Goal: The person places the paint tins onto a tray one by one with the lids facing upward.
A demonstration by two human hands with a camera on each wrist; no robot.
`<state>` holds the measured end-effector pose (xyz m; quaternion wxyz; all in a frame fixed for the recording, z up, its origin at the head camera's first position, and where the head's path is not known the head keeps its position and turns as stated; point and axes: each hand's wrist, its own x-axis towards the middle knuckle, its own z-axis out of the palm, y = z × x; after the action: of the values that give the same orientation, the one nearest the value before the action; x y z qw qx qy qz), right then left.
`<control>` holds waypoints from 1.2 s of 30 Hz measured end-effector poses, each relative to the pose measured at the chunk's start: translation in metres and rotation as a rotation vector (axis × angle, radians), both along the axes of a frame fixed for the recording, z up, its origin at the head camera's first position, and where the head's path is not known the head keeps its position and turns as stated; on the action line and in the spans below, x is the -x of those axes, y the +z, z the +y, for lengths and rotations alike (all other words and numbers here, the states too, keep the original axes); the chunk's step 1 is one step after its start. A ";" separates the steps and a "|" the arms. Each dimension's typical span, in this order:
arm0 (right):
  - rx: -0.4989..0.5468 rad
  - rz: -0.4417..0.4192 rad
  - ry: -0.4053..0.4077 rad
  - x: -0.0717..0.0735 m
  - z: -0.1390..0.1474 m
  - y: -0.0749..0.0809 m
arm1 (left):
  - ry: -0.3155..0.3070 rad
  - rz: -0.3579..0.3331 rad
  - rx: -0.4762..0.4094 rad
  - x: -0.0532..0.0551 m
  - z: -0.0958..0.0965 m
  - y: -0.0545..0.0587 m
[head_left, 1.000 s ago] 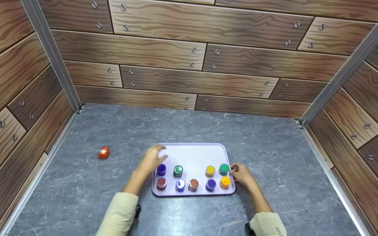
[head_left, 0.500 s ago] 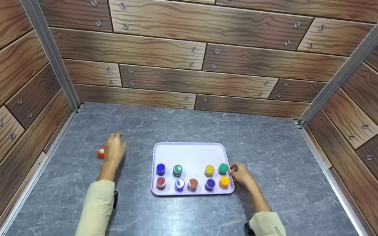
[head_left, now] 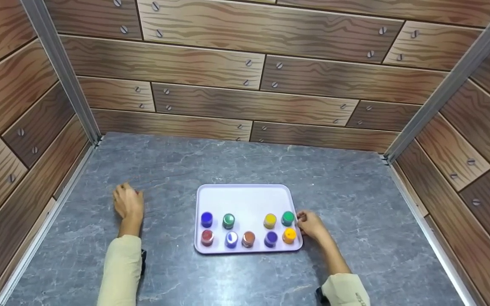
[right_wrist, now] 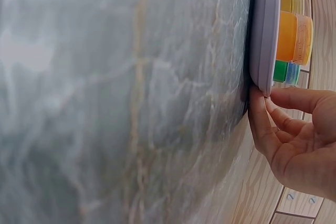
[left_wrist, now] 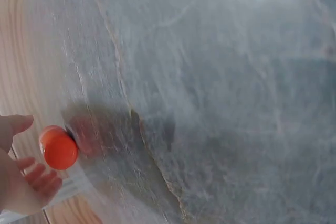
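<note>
At the left of the head view, my left hand is over a small orange-red paint jar and hides most of it. The left wrist view shows that jar on the table, between the spread thumb and the loosely bent fingers, with a gap to the thumb. My right hand pinches the right rim of a pale lilac tray, thumb on top and fingers beneath. Small paint jars stand in the tray's near half, among them a yellow jar, an orange jar and a red-brown jar.
The tray lies on a grey marbled table. Wood-patterned panels enclose the table at the back and both sides, with metal corner posts between them.
My left hand has moved left from the tray's far left corner, out to the orange-red jar, and now covers it in the head view. The right hand stays on the tray rim.
</note>
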<state>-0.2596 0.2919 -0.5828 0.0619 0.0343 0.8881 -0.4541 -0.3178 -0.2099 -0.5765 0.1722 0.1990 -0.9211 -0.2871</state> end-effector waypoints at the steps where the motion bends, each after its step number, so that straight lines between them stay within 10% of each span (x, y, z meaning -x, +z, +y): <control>1: -0.006 0.003 -0.009 -0.003 -0.003 0.007 | 0.013 -0.009 -0.017 0.000 -0.001 0.000; 6: -0.002 0.018 0.021 0.002 0.003 -0.002 | 0.037 -0.068 -0.110 0.001 -0.005 0.002; 13: 0.064 0.110 0.147 0.048 0.051 -0.095 | 0.083 -0.104 -0.178 0.001 -0.011 0.001; 19: 0.029 0.007 0.021 0.008 0.005 -0.012 | 0.078 -0.079 -0.145 -0.002 -0.011 0.000; 22: 0.001 0.010 0.010 -0.002 -0.003 0.005 | 0.073 -0.073 -0.126 -0.003 -0.010 0.001; 36: -0.001 -0.003 0.003 0.005 0.004 -0.007 | 0.035 -0.113 -0.156 -0.007 -0.003 0.007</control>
<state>-0.2643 0.2959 -0.5902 0.0637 0.0338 0.8883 -0.4536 -0.3112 -0.2131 -0.5695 0.1088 0.2437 -0.9006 -0.3430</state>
